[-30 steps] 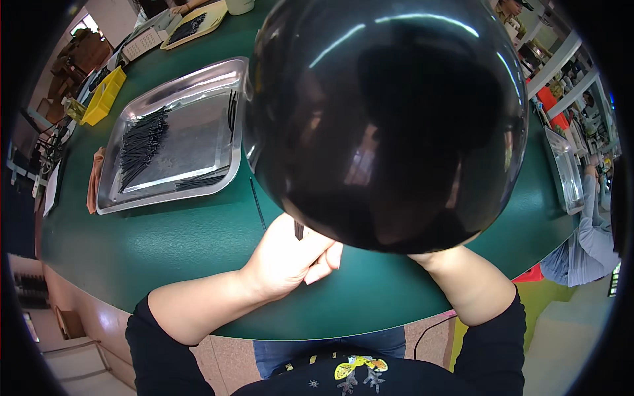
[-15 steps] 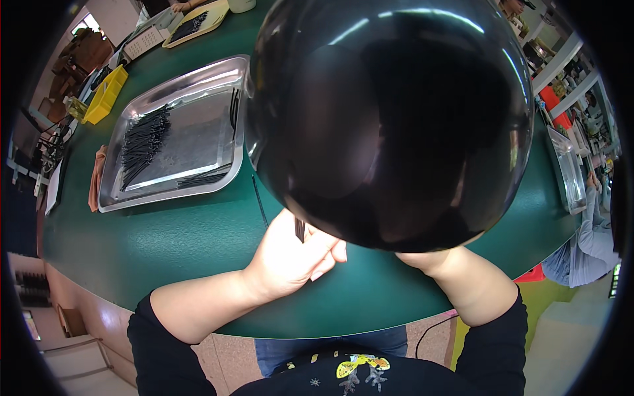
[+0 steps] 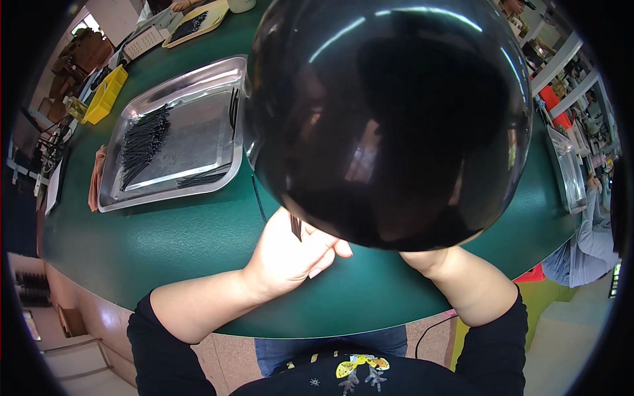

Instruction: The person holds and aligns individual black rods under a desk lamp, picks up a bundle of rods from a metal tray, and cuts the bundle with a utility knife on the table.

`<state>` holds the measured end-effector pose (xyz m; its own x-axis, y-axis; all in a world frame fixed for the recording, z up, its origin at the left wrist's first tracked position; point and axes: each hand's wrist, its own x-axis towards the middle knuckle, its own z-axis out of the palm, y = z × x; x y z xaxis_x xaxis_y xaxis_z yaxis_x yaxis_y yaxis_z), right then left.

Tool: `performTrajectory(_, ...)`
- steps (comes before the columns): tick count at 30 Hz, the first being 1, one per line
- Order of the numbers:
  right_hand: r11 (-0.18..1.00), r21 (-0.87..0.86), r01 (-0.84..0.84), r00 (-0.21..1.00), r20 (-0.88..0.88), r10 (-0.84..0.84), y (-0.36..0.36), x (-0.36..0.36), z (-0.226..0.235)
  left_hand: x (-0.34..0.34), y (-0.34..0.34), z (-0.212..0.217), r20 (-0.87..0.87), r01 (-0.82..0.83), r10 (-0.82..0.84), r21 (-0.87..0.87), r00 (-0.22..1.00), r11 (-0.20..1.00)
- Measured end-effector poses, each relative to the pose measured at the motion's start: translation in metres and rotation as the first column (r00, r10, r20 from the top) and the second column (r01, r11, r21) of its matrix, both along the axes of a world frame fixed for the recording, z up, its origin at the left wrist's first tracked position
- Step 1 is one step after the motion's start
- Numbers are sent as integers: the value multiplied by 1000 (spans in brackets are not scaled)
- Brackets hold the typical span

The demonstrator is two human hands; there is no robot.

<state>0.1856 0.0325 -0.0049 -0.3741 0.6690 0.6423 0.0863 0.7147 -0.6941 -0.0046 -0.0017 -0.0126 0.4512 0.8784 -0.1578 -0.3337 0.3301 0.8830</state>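
My left hand rests on the green table near its front edge. Its fingers are curled, pinching a small thin dark strip that sticks up beside the thumb. A large glossy black dome hangs between the camera and the table and covers the middle of the view. My right forearm runs up under the dome, and the right hand itself is hidden behind it. A loose thin dark strip lies on the table just left of my left hand.
A steel tray at the left holds piles of thin dark strips. A yellow bin and a cream tray sit farther back. Another steel tray is at the right edge, by a person's sleeve.
My left hand has shifted slightly with the dark strip still pinched. Nothing else has visibly moved.
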Motion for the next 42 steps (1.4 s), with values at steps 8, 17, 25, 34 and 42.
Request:
performTrajectory(8, 925, -374, 69, 992, -73, -103, -12, -13, 3, 2, 0, 2, -53, 5, -6, -23, 999, 1000)
performTrajectory(17, 959, -198, 201, 970, 174, -168, -17, -13, 5, 11, 0, 13, -123, -62, 61, -8, 991, 998)
performTrajectory(25, 955, -292, 47, 992, -95, -78, -12, -12, 6, 24, -5, 16, -117, -202, 220, 145, 968, 968)
performTrajectory(34, 957, -254, 138, 978, -118, -172, -6, -11, -14, 46, -11, 10, 1, -310, 316, 195, 949, 930)
performTrajectory(42, 956, -295, -4, 983, -176, -50, -4, -2, -5, 33, -7, 15, 20, -242, 241, 101, 970, 965)
